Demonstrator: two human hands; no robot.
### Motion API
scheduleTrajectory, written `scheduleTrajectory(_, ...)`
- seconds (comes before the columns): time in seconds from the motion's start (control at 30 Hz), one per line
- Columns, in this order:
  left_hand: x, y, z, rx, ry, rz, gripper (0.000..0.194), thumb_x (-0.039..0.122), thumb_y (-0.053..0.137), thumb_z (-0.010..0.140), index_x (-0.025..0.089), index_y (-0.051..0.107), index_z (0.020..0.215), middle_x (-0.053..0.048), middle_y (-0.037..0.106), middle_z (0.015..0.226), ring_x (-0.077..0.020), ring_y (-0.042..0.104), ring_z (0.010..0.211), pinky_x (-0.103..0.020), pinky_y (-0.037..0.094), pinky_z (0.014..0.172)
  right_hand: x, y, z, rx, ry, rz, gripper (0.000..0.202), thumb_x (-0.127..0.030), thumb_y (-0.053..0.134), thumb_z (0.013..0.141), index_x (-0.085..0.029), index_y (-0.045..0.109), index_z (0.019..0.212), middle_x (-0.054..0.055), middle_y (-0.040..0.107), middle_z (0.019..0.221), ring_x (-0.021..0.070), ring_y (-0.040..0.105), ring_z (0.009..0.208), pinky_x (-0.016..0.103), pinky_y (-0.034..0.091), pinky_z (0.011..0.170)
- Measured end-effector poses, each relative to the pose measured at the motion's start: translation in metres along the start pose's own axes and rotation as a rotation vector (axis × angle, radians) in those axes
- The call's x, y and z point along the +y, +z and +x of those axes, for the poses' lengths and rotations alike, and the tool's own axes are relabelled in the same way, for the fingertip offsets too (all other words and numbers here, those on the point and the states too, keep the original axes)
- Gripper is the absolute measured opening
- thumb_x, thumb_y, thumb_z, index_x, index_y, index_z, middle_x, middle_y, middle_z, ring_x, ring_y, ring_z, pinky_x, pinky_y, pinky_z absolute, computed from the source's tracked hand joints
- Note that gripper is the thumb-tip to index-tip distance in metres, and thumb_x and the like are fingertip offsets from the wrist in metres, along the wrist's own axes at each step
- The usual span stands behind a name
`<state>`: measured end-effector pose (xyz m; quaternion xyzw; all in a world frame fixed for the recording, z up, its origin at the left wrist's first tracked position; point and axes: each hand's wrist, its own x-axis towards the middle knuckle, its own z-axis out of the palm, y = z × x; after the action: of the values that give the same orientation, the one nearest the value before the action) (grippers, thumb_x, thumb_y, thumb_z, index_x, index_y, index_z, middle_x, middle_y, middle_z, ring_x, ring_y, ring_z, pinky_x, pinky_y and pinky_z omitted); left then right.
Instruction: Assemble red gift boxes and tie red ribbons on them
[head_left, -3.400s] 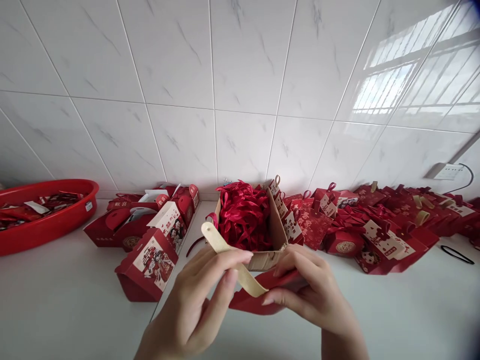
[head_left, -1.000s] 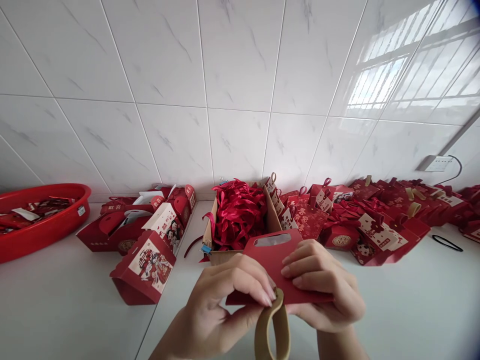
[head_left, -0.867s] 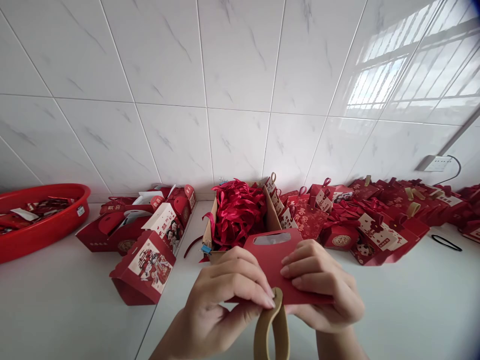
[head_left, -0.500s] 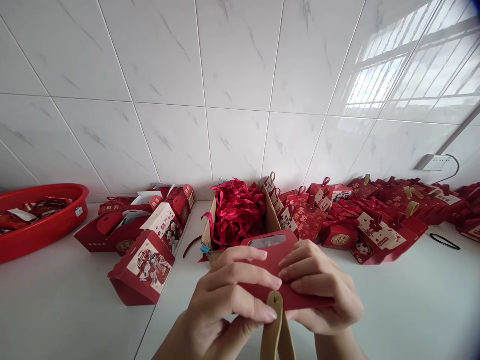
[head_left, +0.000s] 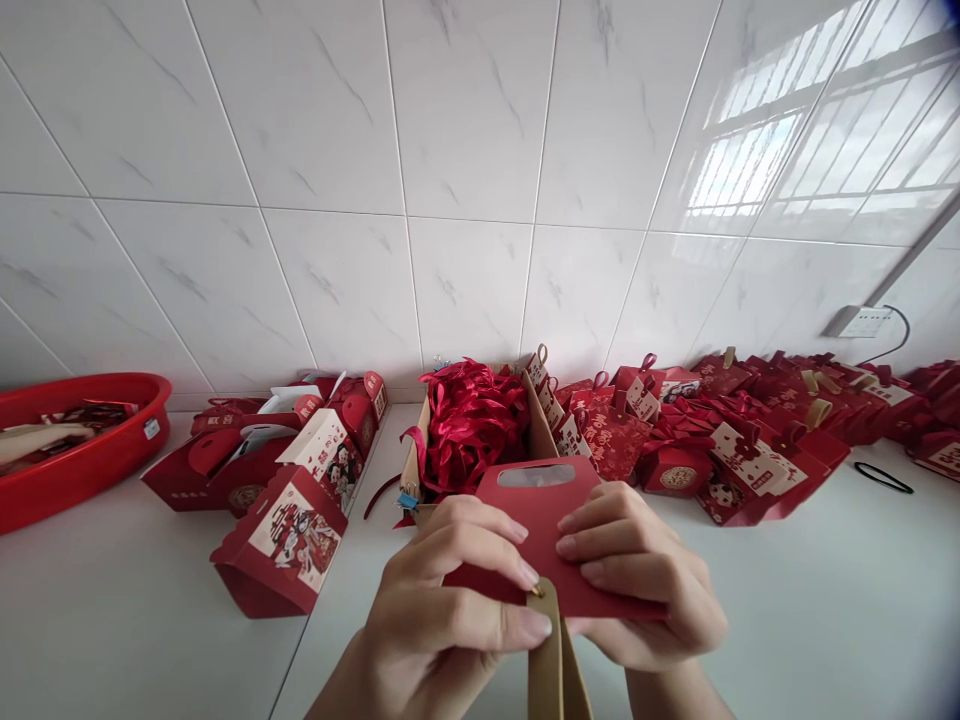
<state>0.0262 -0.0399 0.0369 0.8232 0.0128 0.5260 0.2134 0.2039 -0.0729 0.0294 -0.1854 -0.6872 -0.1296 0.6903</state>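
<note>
Folded tan strap (head_left: pixel 545 665), angled upward earlier, now hangs toward the bench's (head_left: pixel 787 610) near edge. I see the left hand (head_left: pixel 450 590) pinching its end, nearly closed; the right hand (head_left: pixel 637 570) clasps the raised red box (head_left: pixel 538 520). Fastening appears unfinished.

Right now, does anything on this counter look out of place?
Slightly: a black loop lies alone, apart from the red boxes, and one ribbon hangs out of the carton, though most lie heaped inside.

A glossy tiled wall (head_left: pixel 337 110) carries a window reflection (head_left: pixel 742 165).
</note>
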Motion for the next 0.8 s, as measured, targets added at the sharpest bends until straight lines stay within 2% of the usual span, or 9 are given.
scheduleTrajectory(0.23, -0.010, 0.001, -0.001, -0.025, 0.019, -0.042, 0.018, 0.011, 0.056, 0.090, 0.022, 0.066, 0.100, -0.006, 0.068, 0.088, -0.0196, 0.066, 0.084, -0.038, 0.054, 0.080, 0.003, 0.007, -0.003, 0.095, -0.025, -0.092, 0.015, -0.030, 0.070, 0.084, -0.017, 0.062, 0.080, 0.004, 0.067, 0.061, 0.0183, 0.064, 0.053, 0.032, 0.048, 0.046)
scheduleTrajectory(0.37, -0.012, 0.005, -0.001, 0.081, 0.003, -0.063, 0.019, 0.009, 0.061, 0.087, 0.021, 0.061, 0.102, -0.005, 0.071, 0.085, -0.0186, 0.067, 0.079, -0.037, 0.055, 0.077, 0.004, 0.010, -0.004, 0.121, -0.012, -0.085, 0.014, -0.028, 0.069, 0.084, -0.018, 0.060, 0.081, 0.003, 0.067, 0.064, 0.0172, 0.062, 0.055, 0.031, 0.048, 0.046)
scheduleTrajectory(0.47, -0.014, 0.006, -0.003, 0.134, 0.002, -0.114, 0.024, 0.008, 0.067, 0.083, 0.022, 0.057, 0.100, -0.003, 0.072, 0.085, -0.0169, 0.066, 0.075, -0.036, 0.054, 0.074, 0.002, 0.012, -0.006, 0.061, 0.077, -0.007, 0.017, -0.028, 0.069, 0.083, -0.019, 0.057, 0.077, 0.003, 0.065, 0.065, 0.0158, 0.059, 0.055, 0.031, 0.048, 0.048)
scheduleTrajectory(0.63, -0.014, 0.000, -0.007, 0.082, -0.105, -0.092, 0.032, -0.001, 0.064, 0.080, 0.022, 0.056, 0.101, -0.002, 0.068, 0.087, -0.0152, 0.063, 0.076, -0.031, 0.053, 0.071, 0.000, 0.013, -0.009, -0.066, 0.300, 0.158, 0.021, -0.030, 0.063, 0.087, -0.019, 0.052, 0.073, 0.001, 0.057, 0.062, 0.0150, 0.055, 0.058, 0.031, 0.048, 0.055)
scheduleTrajectory(0.73, -0.011, -0.004, -0.007, 0.094, -0.211, -0.074, 0.031, 0.000, 0.061, 0.082, 0.022, 0.054, 0.103, -0.001, 0.064, 0.086, -0.0143, 0.062, 0.079, -0.027, 0.053, 0.071, -0.001, 0.010, -0.008, -0.183, 0.507, 0.241, 0.017, -0.034, 0.067, 0.085, -0.018, 0.061, 0.087, 0.003, 0.062, 0.073, 0.0151, 0.058, 0.065, 0.029, 0.050, 0.058)
scheduleTrajectory(0.8, -0.010, -0.005, -0.007, 0.095, -0.276, -0.063, 0.031, 0.002, 0.061, 0.083, 0.023, 0.053, 0.104, 0.000, 0.062, 0.086, -0.0132, 0.061, 0.080, -0.024, 0.053, 0.073, -0.001, 0.007, -0.005, -0.270, 0.571, 0.277, 0.027, -0.034, 0.070, 0.083, -0.018, 0.065, 0.104, 0.006, 0.067, 0.084, 0.0158, 0.062, 0.074, 0.028, 0.053, 0.065)
